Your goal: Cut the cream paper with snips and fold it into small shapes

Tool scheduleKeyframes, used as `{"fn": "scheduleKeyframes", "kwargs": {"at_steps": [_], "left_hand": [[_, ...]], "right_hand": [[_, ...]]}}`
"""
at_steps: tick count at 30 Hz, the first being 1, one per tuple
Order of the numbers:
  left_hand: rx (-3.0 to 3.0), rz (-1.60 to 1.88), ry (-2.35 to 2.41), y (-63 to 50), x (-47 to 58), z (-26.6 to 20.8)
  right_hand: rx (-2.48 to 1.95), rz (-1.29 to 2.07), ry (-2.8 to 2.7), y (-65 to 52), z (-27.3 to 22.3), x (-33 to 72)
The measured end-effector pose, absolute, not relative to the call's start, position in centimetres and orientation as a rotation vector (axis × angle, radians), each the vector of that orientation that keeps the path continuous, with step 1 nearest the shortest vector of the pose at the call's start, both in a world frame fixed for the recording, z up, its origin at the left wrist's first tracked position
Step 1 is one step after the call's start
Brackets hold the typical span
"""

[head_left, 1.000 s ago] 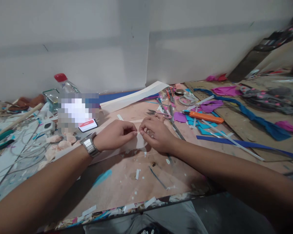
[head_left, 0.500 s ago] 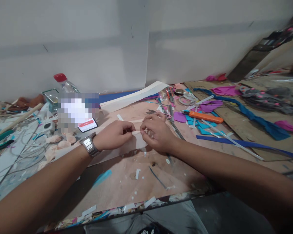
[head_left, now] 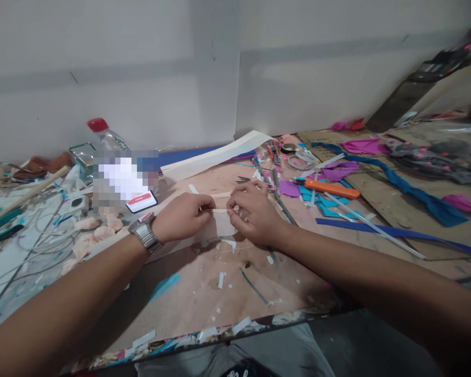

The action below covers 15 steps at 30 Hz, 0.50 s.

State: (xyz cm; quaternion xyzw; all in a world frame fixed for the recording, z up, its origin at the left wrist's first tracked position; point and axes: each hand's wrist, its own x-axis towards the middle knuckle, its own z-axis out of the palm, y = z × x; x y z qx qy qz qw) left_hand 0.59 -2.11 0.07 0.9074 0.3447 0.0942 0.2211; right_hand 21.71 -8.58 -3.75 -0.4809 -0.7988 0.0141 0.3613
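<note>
Thin, pale cream, paper-like sheet (head_left: 224,225) at the middle of the worktable, over the brown, paint-marked tabletop (head_left: 204,314), its left part running beneath the left wrist. Left hand (head_left: 182,215) grasps the sheet's narrow upper edge between thumb and curled forefinger; a silver metal-link wristwatch (head_left: 145,234) sits on that wrist. Right hand (head_left: 253,214) pinches the same edge just to the right, thumb against fingertips; a short length of edge shows between the two grips. Just beyond the right hand, small pink-handled snips (head_left: 243,179), partly hidden by the fingers. Farther right, an orange plastic cutter (head_left: 329,188) lies on bright blue scraps (head_left: 322,207); nearer, a long flat dark-blue strip (head_left: 392,234) crosses toward the right edge. Far side: a long white creased strip (head_left: 220,156). Left of it, a clear plastic bottle with red cap (head_left: 98,124); nearer, a lit black-edged phone (head_left: 141,201), partly blurred.
</note>
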Motion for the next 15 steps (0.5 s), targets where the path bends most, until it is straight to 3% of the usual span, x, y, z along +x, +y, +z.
{"fn": "scheduleKeyframes", "kwargs": {"at_steps": [15], "left_hand": [[2.502, 0.264, 0.901, -2.26, 0.55, 0.16]], "right_hand": [[-1.265, 0.053, -2.054, -8.63, -3.55, 21.67]]}}
